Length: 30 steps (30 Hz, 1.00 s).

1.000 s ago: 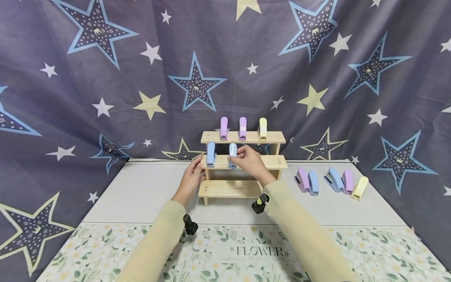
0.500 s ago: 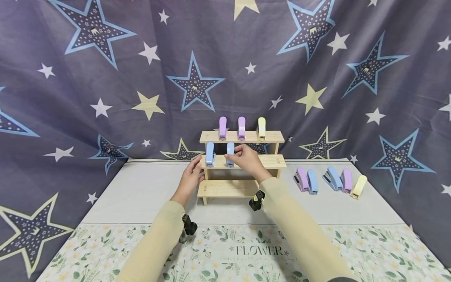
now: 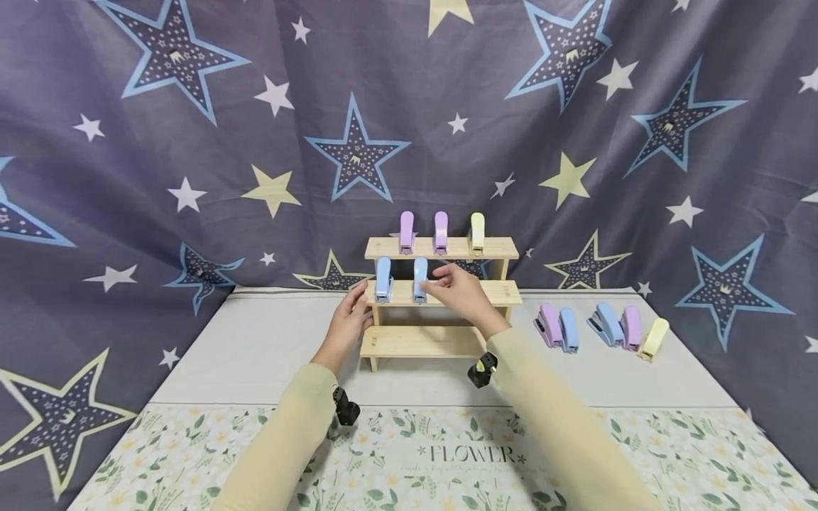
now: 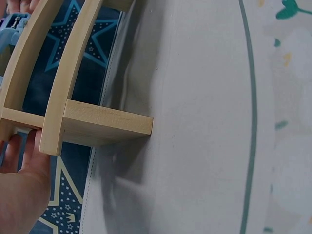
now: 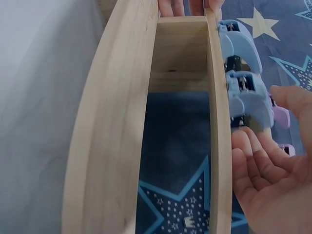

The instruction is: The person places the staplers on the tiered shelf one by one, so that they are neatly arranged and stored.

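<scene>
Two blue staplers stand upright on the middle tier of a wooden three-tier stand [image 3: 424, 342]. My right hand [image 3: 463, 294] is just right of the second blue stapler [image 3: 420, 280], thumb and fingers spread apart. In the right wrist view, the fingertips are right at that stapler [image 5: 248, 100], and nothing is held between thumb and fingers. The first blue stapler [image 3: 383, 279] stands near the tier's left end. My left hand [image 3: 343, 326] rests its fairly straight fingers against that end; the left wrist view shows the fingers touching the stand's side [image 4: 54, 131].
On the top tier stand two purple staplers [image 3: 406, 233] and a yellow stapler [image 3: 476, 234]. Right of the stand, on the white cloth [image 3: 255, 348], lie several more staplers: purple [image 3: 548, 325], blue [image 3: 569, 330] and yellow [image 3: 654, 339]. A star-patterned curtain [image 3: 224, 163] hangs behind.
My right hand has let go of the second blue stapler and drawn slightly to the right. That stapler now stands alone on the middle tier. My left hand has stayed put.
</scene>
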Motion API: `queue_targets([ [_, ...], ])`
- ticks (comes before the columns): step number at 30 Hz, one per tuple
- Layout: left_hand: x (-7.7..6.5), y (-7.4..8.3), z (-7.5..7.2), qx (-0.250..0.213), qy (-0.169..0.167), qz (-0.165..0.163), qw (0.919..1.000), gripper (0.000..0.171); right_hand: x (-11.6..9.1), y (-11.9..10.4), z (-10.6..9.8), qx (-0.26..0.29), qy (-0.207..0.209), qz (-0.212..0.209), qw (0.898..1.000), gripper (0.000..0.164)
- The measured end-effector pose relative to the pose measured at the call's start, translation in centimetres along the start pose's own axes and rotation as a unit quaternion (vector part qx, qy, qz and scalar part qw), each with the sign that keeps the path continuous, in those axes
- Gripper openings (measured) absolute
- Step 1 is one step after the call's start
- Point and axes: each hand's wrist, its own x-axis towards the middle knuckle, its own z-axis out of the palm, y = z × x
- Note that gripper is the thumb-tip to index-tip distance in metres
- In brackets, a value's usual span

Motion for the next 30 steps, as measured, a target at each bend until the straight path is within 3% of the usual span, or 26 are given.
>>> queue_targets([
  [11,-0.1,0.1,0.1,0.001,0.005,-0.006,1.0,0.046,-2.1,2.2,-3.7,-0.031,0.019,-0.026,0.999,0.043],
  [23,-0.3,0.1,0.2,0.004,0.007,-0.007,0.9999,0.046,-4.9,6.6,-9.0,-0.05,0.036,-0.008,0.998,0.041],
  [30,-0.2,0.1,0.1,0.004,0.006,-0.009,0.9999,0.046,-6.6,9.2,-12.2,-0.089,0.061,-0.002,0.994,0.041],
])
